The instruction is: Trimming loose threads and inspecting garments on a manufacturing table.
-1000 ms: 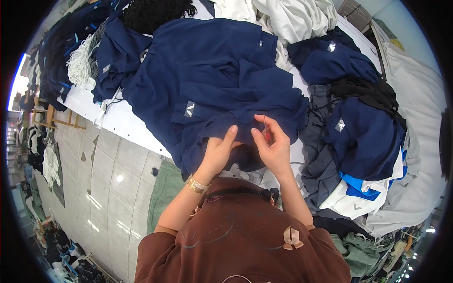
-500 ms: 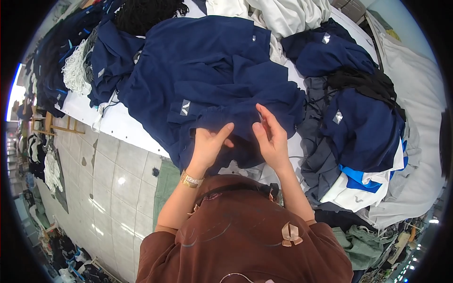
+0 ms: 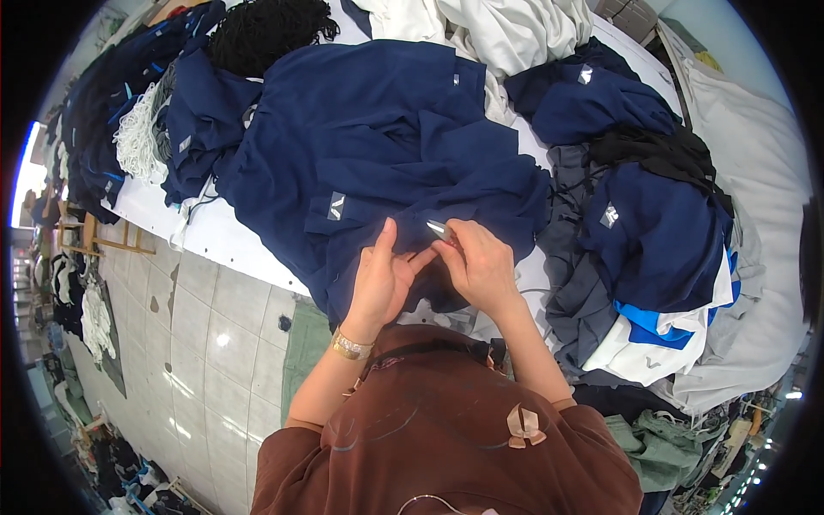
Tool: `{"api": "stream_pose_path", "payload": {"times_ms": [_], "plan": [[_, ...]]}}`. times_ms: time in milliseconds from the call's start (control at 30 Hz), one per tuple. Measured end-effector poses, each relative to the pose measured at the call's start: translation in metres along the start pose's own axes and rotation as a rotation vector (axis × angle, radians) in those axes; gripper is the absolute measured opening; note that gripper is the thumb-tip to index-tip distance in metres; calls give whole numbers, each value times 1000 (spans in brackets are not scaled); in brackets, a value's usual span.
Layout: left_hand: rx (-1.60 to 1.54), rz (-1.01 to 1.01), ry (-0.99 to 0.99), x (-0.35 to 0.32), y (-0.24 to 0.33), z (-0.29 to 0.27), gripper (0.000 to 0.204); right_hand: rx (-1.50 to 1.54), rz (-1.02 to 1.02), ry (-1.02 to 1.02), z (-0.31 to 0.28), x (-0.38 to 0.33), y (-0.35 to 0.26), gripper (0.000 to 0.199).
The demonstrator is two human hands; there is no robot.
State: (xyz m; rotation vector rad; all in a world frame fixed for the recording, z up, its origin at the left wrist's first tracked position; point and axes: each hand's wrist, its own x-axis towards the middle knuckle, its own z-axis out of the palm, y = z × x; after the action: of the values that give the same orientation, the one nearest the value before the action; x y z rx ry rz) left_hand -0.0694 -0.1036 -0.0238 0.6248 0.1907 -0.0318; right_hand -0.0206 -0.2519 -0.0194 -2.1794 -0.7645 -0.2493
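Observation:
A pair of small snips (image 3: pixel 439 229) pokes out of my right hand (image 3: pixel 482 264), whose fingers are closed around it. Only the silvery pointed blades show; the rest is inside the grip. My left hand (image 3: pixel 382 279) is open, thumb raised and fingers stretched toward the right fingertips, which they meet or nearly meet. I cannot make out anything held in it. Beneath both hands lies a rumpled navy garment (image 3: pixel 360 159) with a shiny silver patch (image 3: pixel 336 206) near its front.
Folded navy, grey, black and white garments (image 3: pixel 657 232) are heaped at the right. White cloth (image 3: pixel 524 30), black cords (image 3: pixel 270 34) and white cords (image 3: pixel 139 142) lie along the far side of the white table (image 3: pixel 249 245). Left of it is a tiled floor (image 3: pixel 197 335).
My right hand has turned inward and moved left, bringing the blades into clearer view. The left hand has lifted off the garment's edge, its thumb now upright.

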Motion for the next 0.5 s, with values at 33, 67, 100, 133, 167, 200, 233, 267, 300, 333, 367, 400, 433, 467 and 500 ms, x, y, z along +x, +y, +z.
{"api": "stream_pose_path", "payload": {"times_ms": [33, 67, 100, 133, 167, 200, 233, 267, 300, 333, 367, 400, 433, 467, 500], "plan": [[1, 0, -2, 0, 0, 1, 45, -17, -5, -10, -1, 0, 0, 18], [9, -2, -1, 0, 0, 2, 45, -35, -9, -19, -1, 0, 0, 18], [18, -4, 1, 0, 0, 2, 45, -35, -8, -18, -1, 0, 0, 18], [19, -5, 0, 1, -1, 2, 45, -50, -19, -18, -1, 0, 1, 19], [29, 1, 16, 1, -1, 3, 44, -65, -29, -18, 0, 0, 1, 19], [39, 7, 32, 0, -1, 3, 43, -65, -29, -18, 0, 0, 1, 19], [39, 6, 32, 0, -2, 3, 43, -64, -38, -15, 1, 0, 2, 20], [49, 18, 25, -1, -3, 2, 42, -64, -48, -12, 1, 0, 2, 20], [58, 31, 18, -1, -3, 2, 42, -64, -48, -11, 1, 0, 2, 20], [58, 31, 18, -1, -3, 2, 42, -67, -50, -13, 1, 0, 3, 20], [64, 38, 13, 0, -4, 3, 41, -69, -52, -15, 1, 0, 3, 21], [71, 45, 10, 0, -4, 3, 41, -69, -52, -15, 1, 0, 3, 21], [71, 45, 10, 0, -4, 3, 41, -68, -51, -15, 1, 0, 2, 20], [73, 46, 8, -1, -4, 3, 41, -67, -50, -15, 1, 0, 2, 20], [75, 45, 5, -1, -4, 2, 41, -68, -49, -15, 1, 0, 3, 20]]}}
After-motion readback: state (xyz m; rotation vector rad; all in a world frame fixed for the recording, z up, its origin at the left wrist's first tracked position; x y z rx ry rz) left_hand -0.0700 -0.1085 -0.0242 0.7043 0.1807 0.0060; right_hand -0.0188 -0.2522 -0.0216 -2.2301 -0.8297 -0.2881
